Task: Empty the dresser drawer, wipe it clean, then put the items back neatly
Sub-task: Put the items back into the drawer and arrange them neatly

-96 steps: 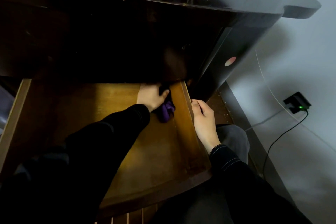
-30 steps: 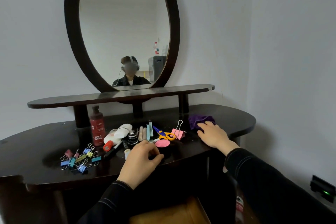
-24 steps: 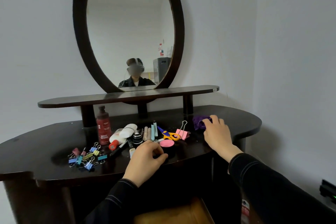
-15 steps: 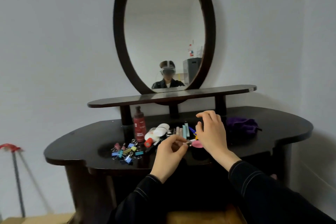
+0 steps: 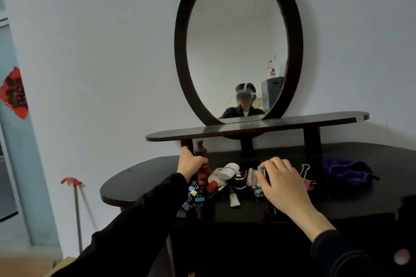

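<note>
On the dark dresser top lies a spread of small items. My left hand grips the dark red bottle standing at the back left. My right hand curls its fingers round a light blue, flat item in the middle of the pile. White tubes, a brush and several coloured binder clips lie between my hands. A pink binder clip sits right of my right hand. The purple cloth lies crumpled at the right. The drawer is out of view.
A raised shelf on posts runs above the items, under an oval mirror that reflects a person wearing a headset. A red-handled pole leans on the wall to the left. The white wall stands close behind.
My left hand moved left from the middle of the pile and took hold of the red bottle. My right hand left the purple cloth and came over the blue item. The view shifted left.
</note>
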The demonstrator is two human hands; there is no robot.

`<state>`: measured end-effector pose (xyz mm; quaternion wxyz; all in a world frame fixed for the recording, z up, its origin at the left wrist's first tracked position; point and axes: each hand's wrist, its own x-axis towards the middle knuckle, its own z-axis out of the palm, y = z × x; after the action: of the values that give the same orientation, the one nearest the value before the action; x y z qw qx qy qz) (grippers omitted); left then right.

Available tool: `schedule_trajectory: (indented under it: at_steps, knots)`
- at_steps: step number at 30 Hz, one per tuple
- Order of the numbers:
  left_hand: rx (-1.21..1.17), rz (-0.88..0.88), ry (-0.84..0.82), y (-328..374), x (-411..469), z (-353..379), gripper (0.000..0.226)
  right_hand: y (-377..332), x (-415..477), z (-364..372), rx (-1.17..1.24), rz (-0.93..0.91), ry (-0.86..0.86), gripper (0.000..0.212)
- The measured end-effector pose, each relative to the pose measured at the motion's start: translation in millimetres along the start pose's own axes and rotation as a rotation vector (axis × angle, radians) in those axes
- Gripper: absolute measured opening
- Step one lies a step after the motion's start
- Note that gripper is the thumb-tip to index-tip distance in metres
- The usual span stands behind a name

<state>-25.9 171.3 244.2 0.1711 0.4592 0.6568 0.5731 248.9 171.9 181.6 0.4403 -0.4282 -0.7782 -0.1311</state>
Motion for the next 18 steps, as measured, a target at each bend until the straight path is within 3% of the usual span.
schedule_trajectory:
  at_steps: [3, 6, 10, 12, 18]
  knots:
    - [0.081, -0.038, -0.052, -6.8, 13.2, 5.6, 0.042, 0.5, -1.2, -2.8, 0.017, 0.002, 0.012, 0.026]
    - [0.205, 0.134, -0.016, -3.3, 7.0, 8.4, 0.031, -0.4, -1.1, -4.9, 0.028, 0.005, 0.002, 0.025]
    - [-0.081, 0.434, 0.157, 0.6, -30.9, 4.9, 0.029, -1.9, -0.5, -4.1, 0.034, 0.005, -0.017, 0.022]
    - [-0.194, 0.524, 0.167, -5.5, -51.2, 4.8, 0.033, -4.3, -0.7, -2.7, 0.03, -0.011, -0.023, 0.02]
    - [-0.194, 0.62, 0.133, -20.5, -81.2, 7.7, 0.043, -3.5, 2.8, -1.1, 0.021, -0.093, -0.148, 0.027]
